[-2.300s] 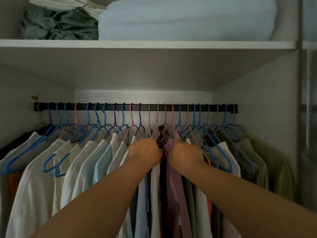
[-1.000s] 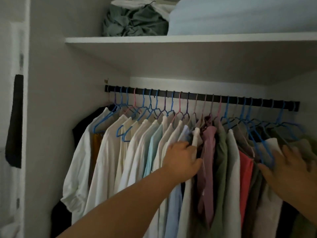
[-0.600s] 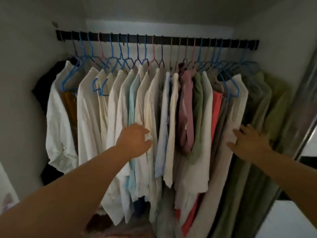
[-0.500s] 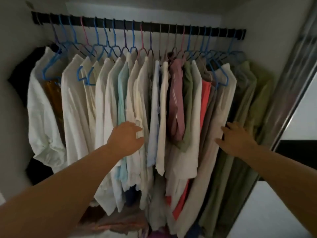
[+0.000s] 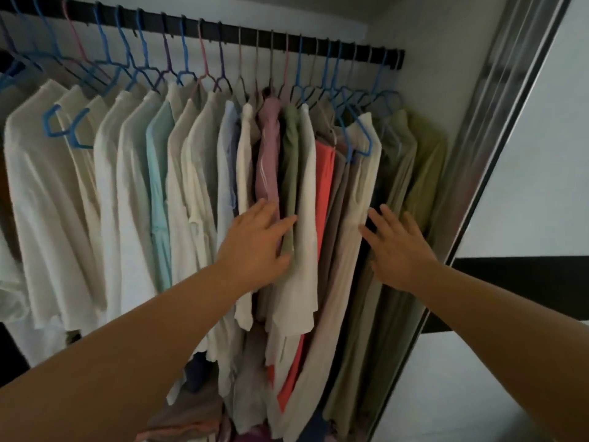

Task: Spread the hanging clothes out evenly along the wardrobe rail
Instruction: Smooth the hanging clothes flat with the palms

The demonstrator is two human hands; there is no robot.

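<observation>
A black wardrobe rail runs across the top with several blue, pink and purple hangers on it. White and cream shirts fill the left half. A pink garment, an olive one, a coral one and green ones hang packed on the right. My left hand lies open against the pink and olive garments at mid height. My right hand is open, fingers spread, touching the beige garment and the dark one behind it.
The wardrobe's right wall and a metal sliding-door frame stand just right of the green clothes. Folded or fallen fabric lies on the wardrobe floor below the hems.
The view has dropped from the rail to the clothes' middle. My left hand has shifted right from the cream shirts to the pink and olive garments. My right hand stays on the beige garment.
</observation>
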